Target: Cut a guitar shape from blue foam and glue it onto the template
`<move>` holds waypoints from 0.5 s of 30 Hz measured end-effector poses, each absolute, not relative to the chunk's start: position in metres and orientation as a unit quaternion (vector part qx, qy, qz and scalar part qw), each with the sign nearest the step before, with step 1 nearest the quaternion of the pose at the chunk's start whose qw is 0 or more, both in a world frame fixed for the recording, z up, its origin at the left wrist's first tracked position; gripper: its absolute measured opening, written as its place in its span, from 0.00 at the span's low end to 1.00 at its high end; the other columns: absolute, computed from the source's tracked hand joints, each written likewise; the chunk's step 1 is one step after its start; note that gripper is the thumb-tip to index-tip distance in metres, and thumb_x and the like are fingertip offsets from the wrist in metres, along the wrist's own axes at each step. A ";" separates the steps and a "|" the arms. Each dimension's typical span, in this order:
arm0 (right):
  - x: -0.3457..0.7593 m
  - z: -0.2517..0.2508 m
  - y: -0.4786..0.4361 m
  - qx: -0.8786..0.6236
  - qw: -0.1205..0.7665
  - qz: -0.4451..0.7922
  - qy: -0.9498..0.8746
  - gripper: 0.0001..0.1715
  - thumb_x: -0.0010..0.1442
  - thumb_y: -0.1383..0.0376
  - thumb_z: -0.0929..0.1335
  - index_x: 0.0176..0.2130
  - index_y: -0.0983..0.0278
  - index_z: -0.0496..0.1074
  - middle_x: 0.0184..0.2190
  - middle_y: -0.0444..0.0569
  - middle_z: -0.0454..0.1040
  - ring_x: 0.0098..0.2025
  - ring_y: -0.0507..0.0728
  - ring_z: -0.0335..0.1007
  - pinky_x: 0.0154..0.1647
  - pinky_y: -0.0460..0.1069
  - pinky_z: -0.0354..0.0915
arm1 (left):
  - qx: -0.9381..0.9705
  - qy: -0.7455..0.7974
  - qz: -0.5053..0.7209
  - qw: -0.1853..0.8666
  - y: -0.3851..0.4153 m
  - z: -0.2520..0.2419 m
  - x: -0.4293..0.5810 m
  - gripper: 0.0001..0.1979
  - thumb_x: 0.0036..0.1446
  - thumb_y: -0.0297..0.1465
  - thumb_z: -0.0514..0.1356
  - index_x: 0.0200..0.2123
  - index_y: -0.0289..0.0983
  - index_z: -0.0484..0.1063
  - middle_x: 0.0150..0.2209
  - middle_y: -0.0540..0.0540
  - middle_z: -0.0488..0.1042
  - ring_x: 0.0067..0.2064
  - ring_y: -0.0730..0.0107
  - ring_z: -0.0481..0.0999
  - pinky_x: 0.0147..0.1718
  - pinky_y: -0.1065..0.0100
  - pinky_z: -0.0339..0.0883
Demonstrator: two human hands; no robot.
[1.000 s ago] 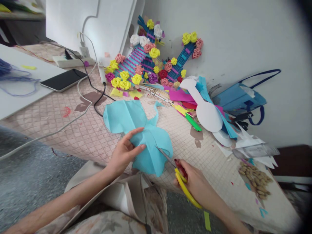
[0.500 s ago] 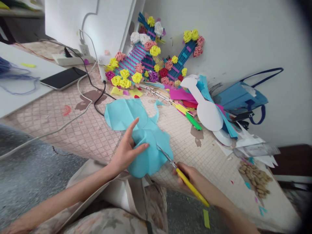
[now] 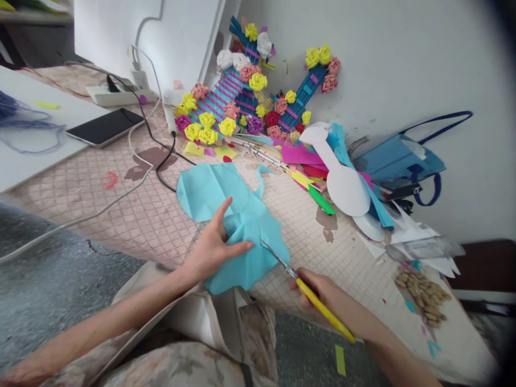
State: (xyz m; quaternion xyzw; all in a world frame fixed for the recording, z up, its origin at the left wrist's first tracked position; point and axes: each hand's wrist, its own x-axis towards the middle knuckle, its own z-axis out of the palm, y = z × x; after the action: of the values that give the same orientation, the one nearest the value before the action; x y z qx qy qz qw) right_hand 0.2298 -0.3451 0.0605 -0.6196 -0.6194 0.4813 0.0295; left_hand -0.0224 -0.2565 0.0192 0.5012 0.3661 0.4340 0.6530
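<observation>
A light blue paper sheet (image 3: 258,223) with a drawn curved outline lies creased near the table's front edge. My left hand (image 3: 215,244) holds its near part, thumb on top and index finger stretched apart; the other fingers are partly hidden by the paper. In my right hand (image 3: 316,287) is a pair of scissors (image 3: 322,309) with yellow handles, pointing up and left. Their metal blades lie at a slit in the sheet, right of my left thumb. A thin curled strip (image 3: 260,180) of the same blue extends from the sheet's far side.
Rose-covered blue paper shapes (image 3: 221,99) lean at the back. A white rounded cutout (image 3: 346,191) lies on coloured paper at right, near a blue bag (image 3: 403,161). Brown nut-like pieces (image 3: 423,295) lie at far right. A phone (image 3: 105,127) and cables are at left.
The scissors and my right hand have shifted slightly right and down. My left hand has moved a little right, and the near part of the blue sheet has changed shape.
</observation>
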 end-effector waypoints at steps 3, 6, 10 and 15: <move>0.232 0.062 -0.347 -0.640 0.027 0.466 -0.611 0.04 0.60 0.63 0.63 0.35 0.62 0.64 0.29 0.44 0.71 0.30 0.54 0.67 0.31 0.48 0.60 | 0.482 0.376 0.428 0.666 -0.256 0.023 -0.023 0.51 0.47 0.32 0.69 0.68 0.40 0.43 0.23 0.58 0.68 0.31 0.69 0.71 0.36 0.67 0.64; 0.233 0.062 -0.350 -0.660 0.019 0.430 -0.616 0.03 0.57 0.64 0.64 0.34 0.62 0.65 0.29 0.44 0.72 0.31 0.55 0.68 0.31 0.48 0.60 | 0.452 0.365 0.421 0.696 -0.256 0.024 -0.022 0.51 0.47 0.32 0.69 0.68 0.41 0.43 0.31 0.52 0.76 0.38 0.65 0.75 0.42 0.63 0.66; 0.230 0.065 -0.353 -0.678 0.020 0.403 -0.614 0.04 0.56 0.64 0.65 0.33 0.61 0.63 0.31 0.45 0.73 0.27 0.53 0.68 0.27 0.47 0.58 | 0.416 0.373 0.418 0.716 -0.257 0.023 -0.021 0.52 0.45 0.32 0.70 0.68 0.40 0.44 0.40 0.47 0.77 0.44 0.61 0.76 0.46 0.59 0.66; 0.229 0.068 -0.354 -0.684 0.029 0.386 -0.619 0.03 0.56 0.64 0.64 0.34 0.61 0.64 0.31 0.45 0.75 0.27 0.53 0.71 0.27 0.47 0.59 | 0.411 0.386 0.409 0.718 -0.256 0.023 -0.021 0.51 0.45 0.33 0.70 0.67 0.41 0.46 0.40 0.47 0.77 0.44 0.59 0.76 0.47 0.57 0.67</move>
State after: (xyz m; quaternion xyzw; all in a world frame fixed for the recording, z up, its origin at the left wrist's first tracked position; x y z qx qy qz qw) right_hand 0.2288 -0.3538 0.0679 -0.6837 -0.6185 0.3862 0.0286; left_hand -0.0214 -0.2562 0.0232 0.4109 0.3856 0.4091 0.7177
